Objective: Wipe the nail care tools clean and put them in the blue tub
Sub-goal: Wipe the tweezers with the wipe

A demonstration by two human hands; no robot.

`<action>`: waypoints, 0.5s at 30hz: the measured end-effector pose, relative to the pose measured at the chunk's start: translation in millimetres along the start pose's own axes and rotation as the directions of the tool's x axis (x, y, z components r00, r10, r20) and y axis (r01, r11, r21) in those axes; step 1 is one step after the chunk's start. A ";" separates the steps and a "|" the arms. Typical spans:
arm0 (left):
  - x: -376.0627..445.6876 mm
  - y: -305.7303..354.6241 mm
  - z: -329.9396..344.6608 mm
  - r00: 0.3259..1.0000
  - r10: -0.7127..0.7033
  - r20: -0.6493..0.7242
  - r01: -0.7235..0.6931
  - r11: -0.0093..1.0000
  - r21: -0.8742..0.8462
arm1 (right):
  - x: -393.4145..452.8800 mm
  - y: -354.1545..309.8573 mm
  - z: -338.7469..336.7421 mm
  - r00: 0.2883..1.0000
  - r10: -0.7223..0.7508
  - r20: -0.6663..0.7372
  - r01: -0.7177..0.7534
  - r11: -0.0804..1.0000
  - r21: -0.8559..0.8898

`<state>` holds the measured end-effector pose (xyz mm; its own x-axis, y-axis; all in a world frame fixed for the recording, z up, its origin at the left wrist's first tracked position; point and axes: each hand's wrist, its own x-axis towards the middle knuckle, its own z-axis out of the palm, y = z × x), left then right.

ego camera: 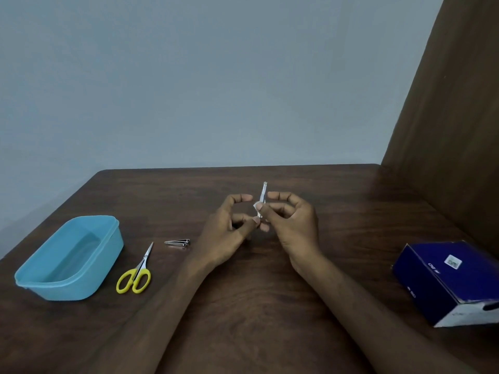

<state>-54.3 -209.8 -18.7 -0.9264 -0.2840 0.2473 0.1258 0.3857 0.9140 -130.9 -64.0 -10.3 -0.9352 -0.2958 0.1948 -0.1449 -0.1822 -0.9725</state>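
Slim metal tool (263, 194), upright, pinched between left hand (229, 233) and right hand (291, 225), white wipe (257, 205) at mid-shaft; wiping underway, transfer to blue tub (67, 257) next.

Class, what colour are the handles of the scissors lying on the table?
Yellow; the scissors show clearly in the head view, beside the blue tub.

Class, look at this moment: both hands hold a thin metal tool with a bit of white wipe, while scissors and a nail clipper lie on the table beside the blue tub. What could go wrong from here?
1. The thin metal tool is only pinched between the left hand and right hand; wiping could flick it loose.
2. The scissors and nail clipper might go into the blue tub unwiped.
3. The small white wipe may leave fingers rubbing metal directly.
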 end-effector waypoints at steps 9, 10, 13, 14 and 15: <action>4.4 -1.2 -0.3 0.931 0.121 -0.345 -0.092 0.991 0.098 | 5.6 5.3 -5.6 0.961 -0.273 0.053 0.265 0.842 -0.470; 4.3 0.5 -0.2 0.922 0.139 -0.362 -0.106 0.988 0.111 | 4.9 4.2 -5.2 0.945 -0.315 0.084 0.314 0.807 -0.500; 4.0 1.9 -0.6 0.906 0.184 -0.380 -0.141 0.980 0.140 | 0.6 2.0 -5.4 0.891 -0.421 0.167 0.436 0.697 -0.570; 4.3 1.4 -0.8 0.906 0.191 -0.379 -0.145 0.979 0.147 | -0.5 1.8 -5.7 0.882 -0.436 0.181 0.454 0.680 -0.576; 4.5 1.2 -0.8 0.908 0.186 -0.375 -0.143 0.980 0.140 | -1.4 1.9 -6.0 0.878 -0.441 0.185 0.460 0.675 -0.577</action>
<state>-58.1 -211.3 -16.2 -0.6849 -0.5153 0.5151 0.2061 0.5411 0.8153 -131.9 -58.3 -13.2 -0.6978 -0.3533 0.6231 -0.7146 0.2820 -0.6402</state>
